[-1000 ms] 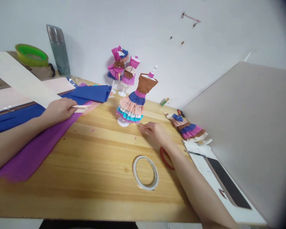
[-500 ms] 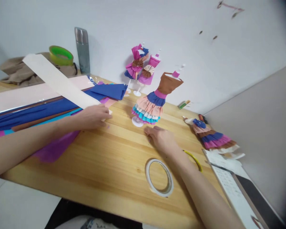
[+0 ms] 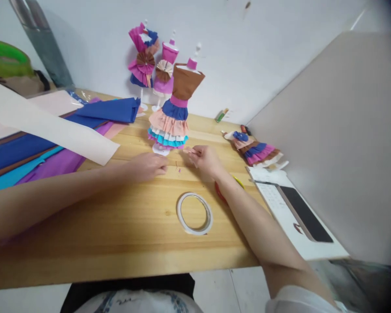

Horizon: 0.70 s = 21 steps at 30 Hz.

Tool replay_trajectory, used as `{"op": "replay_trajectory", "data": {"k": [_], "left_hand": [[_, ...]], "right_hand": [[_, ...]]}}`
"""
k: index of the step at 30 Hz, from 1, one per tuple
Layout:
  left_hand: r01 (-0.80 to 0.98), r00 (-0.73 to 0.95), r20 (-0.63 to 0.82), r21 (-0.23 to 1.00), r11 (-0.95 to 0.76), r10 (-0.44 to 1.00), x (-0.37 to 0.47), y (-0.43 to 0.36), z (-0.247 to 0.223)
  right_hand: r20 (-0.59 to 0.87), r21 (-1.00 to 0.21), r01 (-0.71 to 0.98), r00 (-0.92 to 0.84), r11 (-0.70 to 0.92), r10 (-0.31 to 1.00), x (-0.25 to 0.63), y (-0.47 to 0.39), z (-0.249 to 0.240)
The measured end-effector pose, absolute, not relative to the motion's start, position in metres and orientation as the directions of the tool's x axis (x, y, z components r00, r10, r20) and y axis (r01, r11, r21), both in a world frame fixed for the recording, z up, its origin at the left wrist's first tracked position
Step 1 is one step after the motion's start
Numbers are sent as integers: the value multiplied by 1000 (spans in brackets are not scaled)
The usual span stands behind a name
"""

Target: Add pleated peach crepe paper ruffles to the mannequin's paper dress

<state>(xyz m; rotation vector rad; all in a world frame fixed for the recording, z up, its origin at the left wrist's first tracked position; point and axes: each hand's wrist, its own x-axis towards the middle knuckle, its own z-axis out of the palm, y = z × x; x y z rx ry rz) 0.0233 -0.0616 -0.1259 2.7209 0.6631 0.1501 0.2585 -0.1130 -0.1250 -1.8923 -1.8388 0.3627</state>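
A small mannequin point(image 3: 179, 108) stands upright in front of me, with a brown bodice, a pink waistband and a ruffled skirt in blue, peach, white and turquoise. My left hand point(image 3: 150, 167) rests on the wooden tabletop below its base, fingers curled under, so whatever they may hold is hidden. Just right of the base, my right hand point(image 3: 207, 161) is closed in a pinch; a small pale bit shows at its fingertips, too small to name. Tiny scraps point(image 3: 179, 170) lie between my hands. Nearer to me is a roll of white tape point(image 3: 194, 214), lying flat.
Coloured crepe paper point(image 3: 52, 139) and a cream strip point(image 3: 61, 130) lie at left, near a bottle point(image 3: 45, 48) and a green-cored tape roll point(image 3: 8, 58). Two dressed mannequins point(image 3: 164, 80) stand behind. Scissors point(image 3: 221, 193) are partly under my right forearm; a ruffled dress point(image 3: 256, 150) lies at right.
My left hand has left the end of the cream strip and moved right along the table. My right hand has lifted slightly near the mannequin's base. The view has swung right.
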Motion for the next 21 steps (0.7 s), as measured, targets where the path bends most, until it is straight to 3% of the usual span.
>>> {"op": "replay_trajectory", "data": {"k": [7, 13, 18, 21], "left_hand": [[403, 869, 76, 463, -789, 489, 87, -56, -128], [363, 903, 73, 396, -844, 422, 93, -61, -135], [434, 880, 73, 273, -858, 469, 92, -77, -133], [399, 885, 112, 322, -859, 453, 90, -81, -133]], "right_hand": [[182, -530, 848, 121, -6, 976, 262, -114, -124], [179, -559, 829, 129, -7, 975, 260, -114, -126], [101, -651, 759, 91, -4, 991, 263, -117, -126], [-1, -716, 698, 24, -17, 1000, 265, -122, -123]]}}
